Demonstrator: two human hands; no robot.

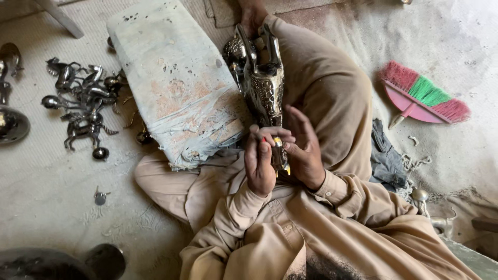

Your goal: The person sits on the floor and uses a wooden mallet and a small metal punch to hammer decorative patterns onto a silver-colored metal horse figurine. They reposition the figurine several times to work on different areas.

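Note:
A shiny hammered-metal animal figure (262,83) lies lengthwise along my lap, its far end resting by my foot. My left hand (259,166) is closed around the figure's near end and grips a small tool with a red and yellow handle (279,150). My right hand (305,150) cups the same end from the right, fingers spread against the metal and the tool. I sit cross-legged in tan clothing.
A worn cloth-covered block (176,78) lies left of my lap. Several small metal animal figures (83,103) are piled on the floor at left, with round metal pieces (11,124). A pink and green broom head (423,98) and a dark rag (386,155) lie at right.

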